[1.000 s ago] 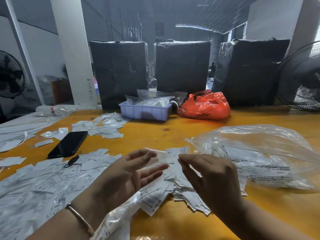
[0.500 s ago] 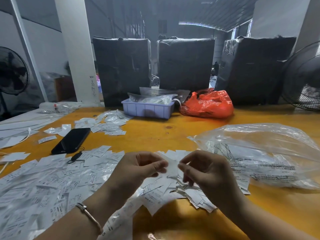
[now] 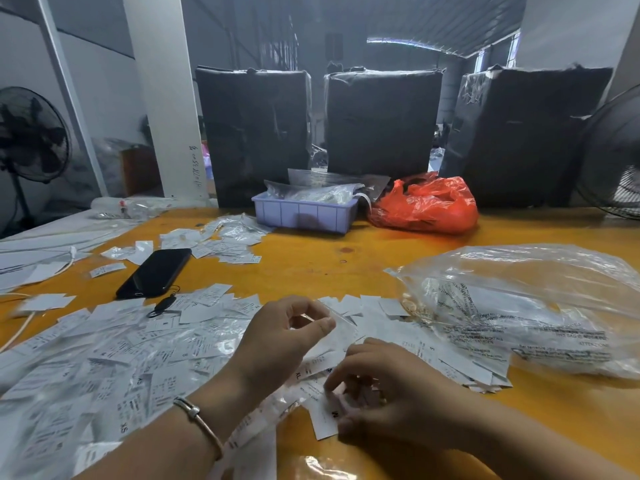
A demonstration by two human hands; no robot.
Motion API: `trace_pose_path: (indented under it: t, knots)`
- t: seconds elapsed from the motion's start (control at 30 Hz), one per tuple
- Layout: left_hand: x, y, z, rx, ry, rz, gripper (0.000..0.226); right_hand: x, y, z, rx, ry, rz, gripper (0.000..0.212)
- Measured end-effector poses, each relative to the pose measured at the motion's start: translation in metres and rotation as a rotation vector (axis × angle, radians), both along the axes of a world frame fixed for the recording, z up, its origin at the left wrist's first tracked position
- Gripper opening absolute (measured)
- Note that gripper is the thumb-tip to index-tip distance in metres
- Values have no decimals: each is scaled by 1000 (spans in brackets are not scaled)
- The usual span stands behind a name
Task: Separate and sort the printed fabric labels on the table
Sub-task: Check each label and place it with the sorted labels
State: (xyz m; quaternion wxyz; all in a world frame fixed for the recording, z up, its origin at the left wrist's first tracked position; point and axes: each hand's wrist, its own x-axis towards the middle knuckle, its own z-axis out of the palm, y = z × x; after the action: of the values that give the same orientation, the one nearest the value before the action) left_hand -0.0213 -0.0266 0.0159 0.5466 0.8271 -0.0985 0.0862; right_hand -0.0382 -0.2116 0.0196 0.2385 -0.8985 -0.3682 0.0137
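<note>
Yellow counter (image 3: 311, 268): left hand (image 3: 277, 341) pinches a clear sleeve (image 3: 341, 329); right hand (image 3: 388, 389) fingers curl onto labels (image 3: 325, 415). Stacked labels may lift together, mixing sizes.

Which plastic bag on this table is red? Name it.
The red bag at the table's far edge, right of the lilac tray. The large bag near the right hand is clear with black print.

Glossy yellow table (image 3: 311, 271), crinkled clear plastic bag (image 3: 540, 306), seemingly matt labels (image 3: 104, 358).
</note>
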Motion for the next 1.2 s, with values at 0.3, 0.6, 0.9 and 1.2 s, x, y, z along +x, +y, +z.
trace_pose_path:
  t: [0.3, 0.6, 0.9, 1.2]
  knots:
    - [-1, 1, 2, 6, 0, -11, 7, -5, -2, 3, 35, 148, -56, 27]
    - [0, 4, 6, -76, -37, 42, 30, -5, -2, 6, 39, 211, -33, 16]
    - [2, 7, 7, -219, 88, -60, 15, 0, -10, -1, 508, 417, -39, 41]
    - [-1, 7, 9, -227, 67, -141, 14, 7, -24, 2, 822, 328, -399, 27]
